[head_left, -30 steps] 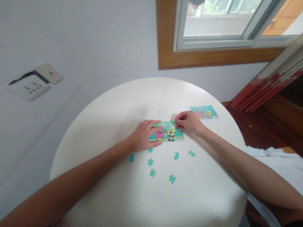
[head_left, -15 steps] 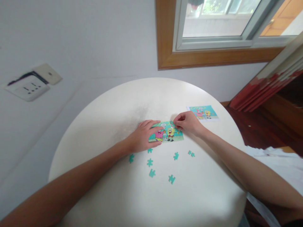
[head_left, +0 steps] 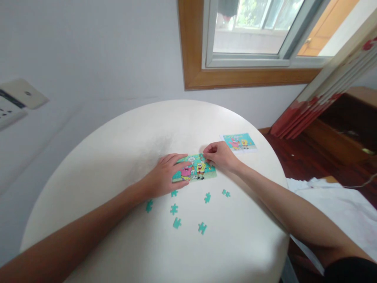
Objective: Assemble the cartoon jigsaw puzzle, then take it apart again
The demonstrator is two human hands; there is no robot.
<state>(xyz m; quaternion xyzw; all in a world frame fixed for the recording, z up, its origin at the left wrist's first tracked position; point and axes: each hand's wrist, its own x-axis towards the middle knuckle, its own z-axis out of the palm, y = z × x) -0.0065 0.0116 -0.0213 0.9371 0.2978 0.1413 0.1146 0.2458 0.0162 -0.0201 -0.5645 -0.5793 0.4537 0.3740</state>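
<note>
A small, mostly joined jigsaw puzzle point(head_left: 193, 177) with cartoon figures on a teal ground lies on the white table. My left hand point(head_left: 165, 175) rests flat over its left end, fingers spread and thumb along the near edge. At the upper right corner of the puzzle, my right hand point(head_left: 219, 155) is closed in a pinch on a puzzle piece, largely hidden by the fingertips. Several loose teal pieces lie nearer to me, among them one piece point(head_left: 174, 208), another point(head_left: 202, 228) and a third point(head_left: 207, 197).
A printed picture sheet point(head_left: 240, 142) with the same cartoon scene lies beyond my right hand. The round white table point(head_left: 118, 243) stands by a wall with a socket point(head_left: 11, 106) and a wood-framed window point(head_left: 188, 74). White sheets point(head_left: 330, 212) lie beside the table at right.
The camera view has turned slightly right, so everything sits farther left. Both hands keep their places on the puzzle, and the loose pieces have not moved on the table.
</note>
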